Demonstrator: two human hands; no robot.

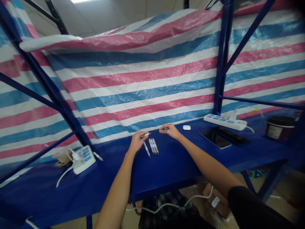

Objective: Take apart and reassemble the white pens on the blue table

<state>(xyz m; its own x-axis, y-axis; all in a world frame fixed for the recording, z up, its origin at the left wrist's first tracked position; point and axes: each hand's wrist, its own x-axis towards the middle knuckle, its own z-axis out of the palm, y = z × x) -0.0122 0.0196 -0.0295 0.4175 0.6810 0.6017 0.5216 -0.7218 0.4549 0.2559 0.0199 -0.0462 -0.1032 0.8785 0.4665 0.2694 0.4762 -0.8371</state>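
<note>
My left hand (138,141) is closed on a white pen barrel (146,135) above the blue table. A thin dark rod, like a pen refill (154,131), stretches between the barrel and my right hand (170,130). The fingers of my right hand pinch its far end, where a small greyish part shows. Just below my hands lie several white and grey pens: one slanted pen (147,149) alone and a group of pens (153,146) side by side.
A white power strip (84,159) with plugs and another pen (98,156) lie left. Toward the right are a white case (186,127), a phone (215,139), a black flat item (230,135), another power strip (225,122) and a dark tub (280,128). Blue posts (222,57) frame a striped sheet.
</note>
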